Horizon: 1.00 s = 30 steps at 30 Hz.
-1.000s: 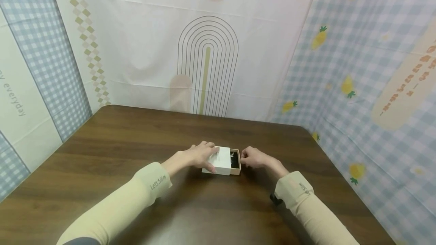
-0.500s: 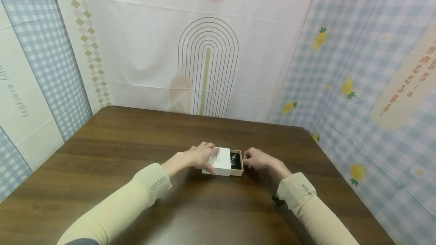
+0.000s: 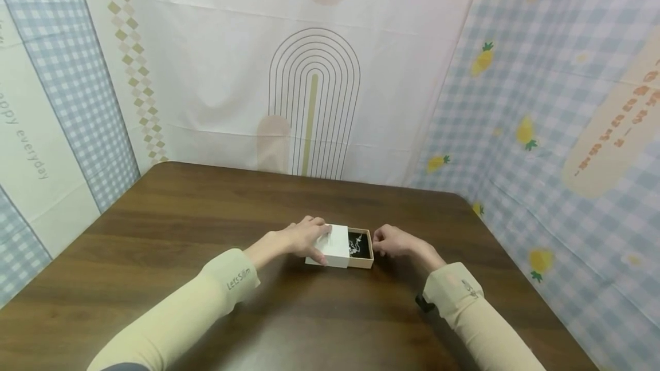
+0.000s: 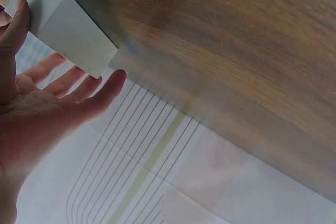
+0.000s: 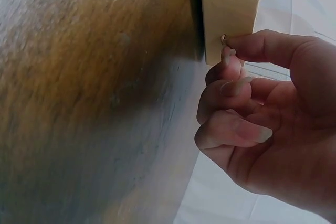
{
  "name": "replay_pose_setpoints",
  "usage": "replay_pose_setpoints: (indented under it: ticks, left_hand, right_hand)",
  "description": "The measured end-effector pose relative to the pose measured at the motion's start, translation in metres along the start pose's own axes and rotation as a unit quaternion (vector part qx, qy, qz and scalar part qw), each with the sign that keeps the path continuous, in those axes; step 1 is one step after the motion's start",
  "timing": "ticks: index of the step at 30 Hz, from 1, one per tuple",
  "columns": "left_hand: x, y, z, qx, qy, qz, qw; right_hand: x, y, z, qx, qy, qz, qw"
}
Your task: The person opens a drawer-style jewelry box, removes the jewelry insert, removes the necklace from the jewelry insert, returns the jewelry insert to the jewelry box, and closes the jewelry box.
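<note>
On the table lies a white drawer-style jewelry box [image 3: 337,246], its tan inner drawer [image 3: 361,264] pulled partly out to the right. A thin silver chain, probably a necklace [image 3: 356,243], rests on the drawer's black lining. My left hand [image 3: 307,238] holds the white sleeve across its width, as the left wrist view also shows with thumb and fingers about the sleeve [image 4: 79,32]. At the drawer's end panel [image 5: 231,9], my right hand [image 5: 262,103] pinches a small pull tab [image 5: 224,38] between thumb and index finger. The fingertips mostly hide the tab.
The brown wooden table [image 3: 216,205] extends around the box on all sides. Behind it hangs a white patterned cloth [image 3: 222,62], and a blue checked cloth [image 3: 515,188] hangs along the right edge.
My right hand has moved a little to the right, and the drawer has slid further out with it, baring more of the chain and lining. The left hand and sleeve have stayed put.
</note>
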<state>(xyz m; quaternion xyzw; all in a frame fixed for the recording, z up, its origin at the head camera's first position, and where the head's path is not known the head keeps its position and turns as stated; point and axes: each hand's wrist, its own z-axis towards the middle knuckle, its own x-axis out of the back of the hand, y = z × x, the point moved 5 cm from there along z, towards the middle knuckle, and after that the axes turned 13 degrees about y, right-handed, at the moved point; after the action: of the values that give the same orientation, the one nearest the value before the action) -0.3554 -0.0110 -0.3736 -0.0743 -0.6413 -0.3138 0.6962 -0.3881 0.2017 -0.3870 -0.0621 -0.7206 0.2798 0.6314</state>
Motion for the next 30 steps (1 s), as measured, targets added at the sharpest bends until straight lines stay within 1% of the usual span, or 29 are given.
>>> replay_pose_setpoints:
  ticks: [9,15,22,26,30]
  left_hand:
    - [0.0,0.0,0.0,-0.008,0.0,0.003,1.0]
    - [0.002,0.0,0.0,-0.004,-0.003,0.001,1.0]
    - [-0.001,-0.001,0.0,-0.001,-0.003,-0.004,1.0]
    - [-0.001,0.0,0.001,-0.002,-0.001,-0.006,1.0]
    - [0.0,0.0,0.001,0.0,0.0,-0.006,1.0]
  right_hand:
    - [0.003,0.005,-0.003,-0.008,-0.007,0.015,1.0]
    - [0.005,0.011,-0.002,-0.015,-0.011,0.006,1.0]
    - [0.006,0.013,-0.003,-0.015,-0.019,0.017,1.0]
    - [0.008,0.013,-0.005,-0.021,-0.02,0.018,0.999]
    - [0.009,0.013,-0.006,-0.016,-0.022,0.015,1.0]
